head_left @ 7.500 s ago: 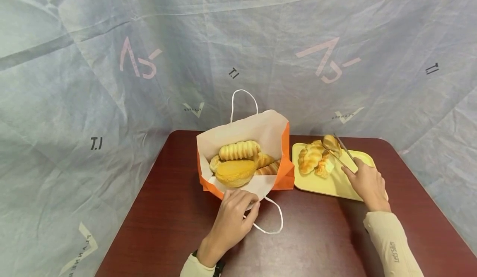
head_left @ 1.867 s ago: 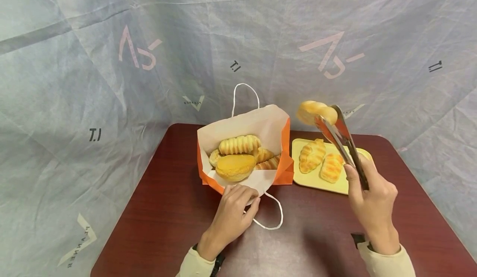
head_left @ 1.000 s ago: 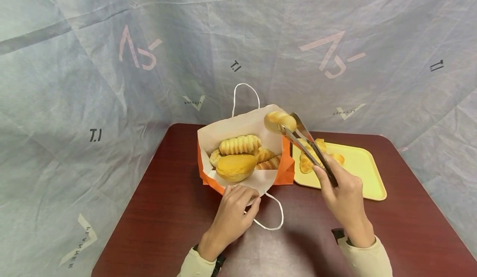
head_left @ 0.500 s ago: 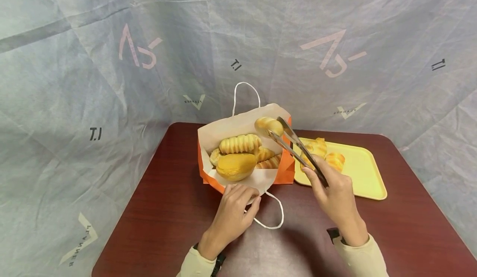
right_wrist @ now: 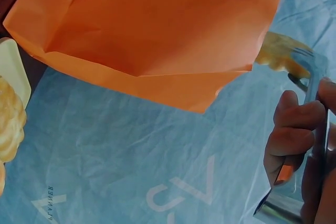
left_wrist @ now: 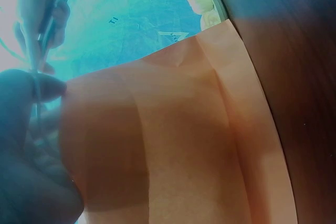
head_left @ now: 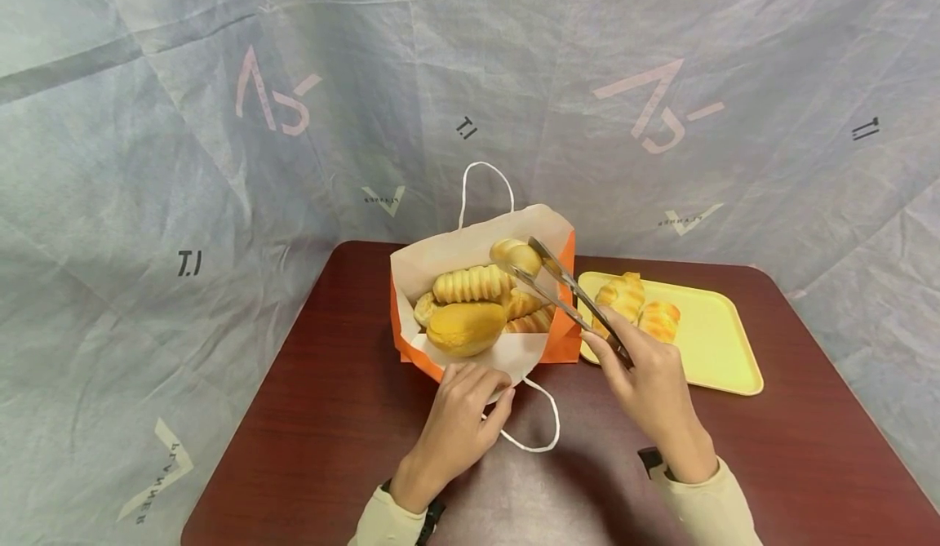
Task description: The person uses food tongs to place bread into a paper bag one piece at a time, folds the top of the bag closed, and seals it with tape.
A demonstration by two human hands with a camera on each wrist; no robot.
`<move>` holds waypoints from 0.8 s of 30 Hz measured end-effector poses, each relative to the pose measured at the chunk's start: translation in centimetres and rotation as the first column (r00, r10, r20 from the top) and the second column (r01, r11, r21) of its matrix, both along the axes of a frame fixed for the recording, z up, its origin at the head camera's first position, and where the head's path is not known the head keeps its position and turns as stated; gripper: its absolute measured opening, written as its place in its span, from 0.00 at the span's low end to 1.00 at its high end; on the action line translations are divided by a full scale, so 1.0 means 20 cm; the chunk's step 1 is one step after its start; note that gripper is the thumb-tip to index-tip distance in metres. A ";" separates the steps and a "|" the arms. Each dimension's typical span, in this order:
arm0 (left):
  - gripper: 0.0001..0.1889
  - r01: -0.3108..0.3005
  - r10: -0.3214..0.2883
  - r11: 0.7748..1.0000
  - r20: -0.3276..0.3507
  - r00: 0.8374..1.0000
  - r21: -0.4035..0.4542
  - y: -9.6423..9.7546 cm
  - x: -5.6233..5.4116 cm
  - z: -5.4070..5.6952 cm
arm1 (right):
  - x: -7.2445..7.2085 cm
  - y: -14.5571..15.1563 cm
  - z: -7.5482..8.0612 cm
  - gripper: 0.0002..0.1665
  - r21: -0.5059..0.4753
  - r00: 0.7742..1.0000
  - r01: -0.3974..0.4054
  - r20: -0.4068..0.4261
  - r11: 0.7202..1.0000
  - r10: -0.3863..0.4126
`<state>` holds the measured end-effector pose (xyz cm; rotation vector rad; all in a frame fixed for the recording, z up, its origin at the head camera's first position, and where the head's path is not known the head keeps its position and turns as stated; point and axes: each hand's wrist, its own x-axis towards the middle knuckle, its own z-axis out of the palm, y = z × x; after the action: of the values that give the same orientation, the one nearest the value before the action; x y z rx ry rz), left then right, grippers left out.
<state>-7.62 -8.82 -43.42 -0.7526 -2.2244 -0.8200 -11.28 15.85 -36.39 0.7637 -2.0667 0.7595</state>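
Note:
My right hand (head_left: 649,383) grips metal tongs (head_left: 580,297), whose tips pinch a small bread roll (head_left: 516,257) over the mouth of an orange paper bag (head_left: 564,338). In the right wrist view the roll shows partly behind the bag's edge, with the fingers curled round the tongs. My left hand (head_left: 458,428) pinches the bag's near rim beside its white cord handle (head_left: 547,440). Inside the bag lie a ridged roll (head_left: 473,284), a smooth yellow bun (head_left: 466,328) and several other breads. The left wrist view shows finger and thumb at the bag's rim.
A yellow tray (head_left: 720,342) stands right of the bag, with a braided bread (head_left: 622,291) and a smaller bread (head_left: 660,320) at its left end. The dark red table (head_left: 308,415) meets a grey fabric sheet (head_left: 470,81) behind and at the sides.
The right hand has lifted the roll off the tray with the tongs, carried it left and lowered it to the bag's mouth. The left hand keeps its hold on the rim.

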 end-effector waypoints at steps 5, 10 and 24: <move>0.03 0.000 0.000 1.000 0.001 1.000 -0.001 0.00 0.00 0.00 | 0.00 0.00 -0.01 0.27 0.005 1.000 0.010 0.002 1.000 -0.010; 0.03 0.002 -0.002 1.000 0.001 1.000 0.001 0.00 0.00 0.00 | 0.00 0.00 -0.01 0.25 0.009 1.000 0.014 0.012 1.000 -0.014; 0.03 0.005 -0.005 1.000 0.002 1.000 0.004 0.00 0.00 0.00 | 0.01 0.02 -0.02 0.26 0.102 0.993 0.068 0.094 0.992 -0.077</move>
<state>-7.63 -8.83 -43.48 -0.7564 -2.2228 -0.8273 -11.15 16.21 -36.74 0.7137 -2.2215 0.6699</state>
